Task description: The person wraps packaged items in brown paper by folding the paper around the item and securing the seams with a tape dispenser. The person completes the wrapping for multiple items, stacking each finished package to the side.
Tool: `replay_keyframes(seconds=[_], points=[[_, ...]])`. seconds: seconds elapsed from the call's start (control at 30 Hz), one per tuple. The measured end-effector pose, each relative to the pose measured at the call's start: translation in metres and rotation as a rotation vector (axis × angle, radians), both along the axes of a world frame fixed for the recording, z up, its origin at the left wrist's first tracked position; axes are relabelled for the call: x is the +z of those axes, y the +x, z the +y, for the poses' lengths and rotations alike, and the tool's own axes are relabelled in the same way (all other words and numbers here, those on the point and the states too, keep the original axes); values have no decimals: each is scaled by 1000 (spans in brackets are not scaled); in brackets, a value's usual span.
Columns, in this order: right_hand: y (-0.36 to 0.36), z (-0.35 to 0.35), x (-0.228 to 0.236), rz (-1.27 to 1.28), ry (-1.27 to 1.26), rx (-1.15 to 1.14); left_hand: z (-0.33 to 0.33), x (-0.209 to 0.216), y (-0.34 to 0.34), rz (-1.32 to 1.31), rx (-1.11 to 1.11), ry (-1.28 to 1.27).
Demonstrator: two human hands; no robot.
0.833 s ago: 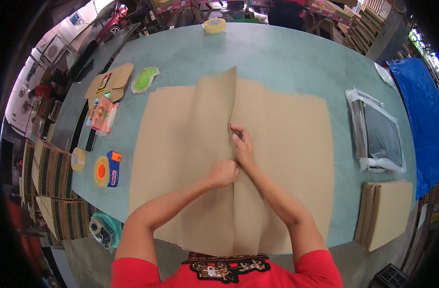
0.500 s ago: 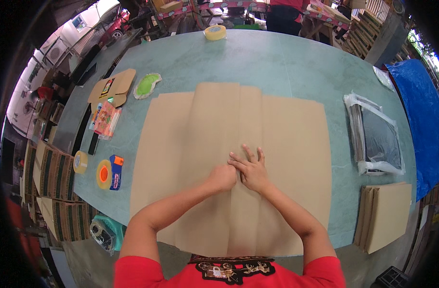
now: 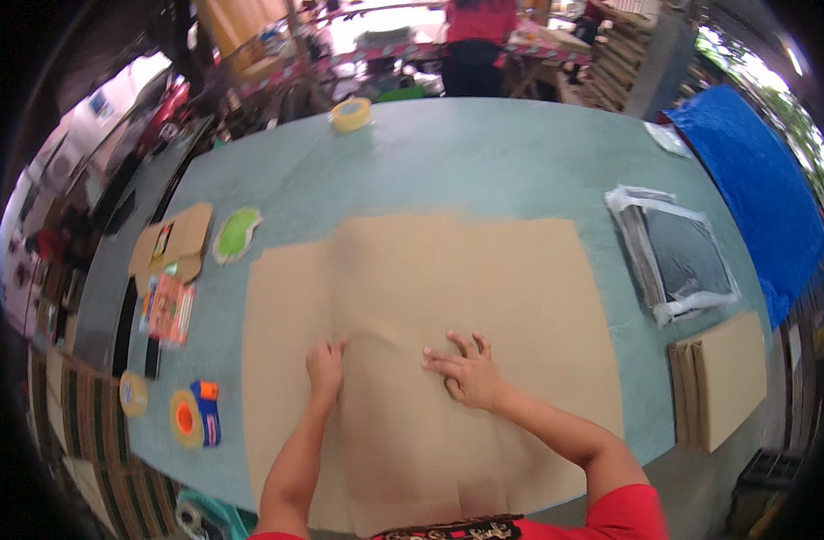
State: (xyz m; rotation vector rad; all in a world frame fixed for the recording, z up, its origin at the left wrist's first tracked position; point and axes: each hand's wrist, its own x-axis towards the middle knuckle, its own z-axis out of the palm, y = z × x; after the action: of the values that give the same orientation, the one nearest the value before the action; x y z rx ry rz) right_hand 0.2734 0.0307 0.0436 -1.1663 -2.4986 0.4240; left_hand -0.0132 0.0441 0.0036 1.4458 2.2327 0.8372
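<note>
A large brown kraft paper sheet (image 3: 547,360) lies spread on the table before me, with a creased, raised band running away from me through its middle. My left hand (image 3: 324,367) is closed at the left edge of this raised part, its fingers pinching the paper. Farther right, my right hand (image 3: 466,371) rests on the paper with fingers spread and nothing in them. Fold lines show between and below the two hands.
Left on the blue-green table (image 3: 412,162): a tape dispenser (image 3: 196,416), a tape roll (image 3: 134,394), a cardboard piece (image 3: 182,238), a green patch (image 3: 237,234). Right: a wrapped black panel (image 3: 686,256) and folded cardboard (image 3: 722,382). Another tape roll (image 3: 351,115) sits far; a person (image 3: 475,40) stands beyond.
My left hand has moved left, away from my right hand, to the left edge of the raised paper. The right hand stays spread on the sheet. The view has tilted up.
</note>
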Motion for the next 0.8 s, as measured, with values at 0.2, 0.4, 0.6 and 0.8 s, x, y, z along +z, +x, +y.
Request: replay_keyframes(seconds=[0.2, 0.4, 0.6, 0.8], points=[[5, -3, 3, -10, -10, -30, 129, 14, -28, -195, -114, 105], [8, -5, 4, 7, -49, -28, -122, -14, -244, 848, 521, 2], [7, -3, -10, 92, -40, -7, -143, 87, -188, 384, 74, -54], [4, 0, -5, 83, -40, -43, -76, 138, -77, -341, -158, 61]])
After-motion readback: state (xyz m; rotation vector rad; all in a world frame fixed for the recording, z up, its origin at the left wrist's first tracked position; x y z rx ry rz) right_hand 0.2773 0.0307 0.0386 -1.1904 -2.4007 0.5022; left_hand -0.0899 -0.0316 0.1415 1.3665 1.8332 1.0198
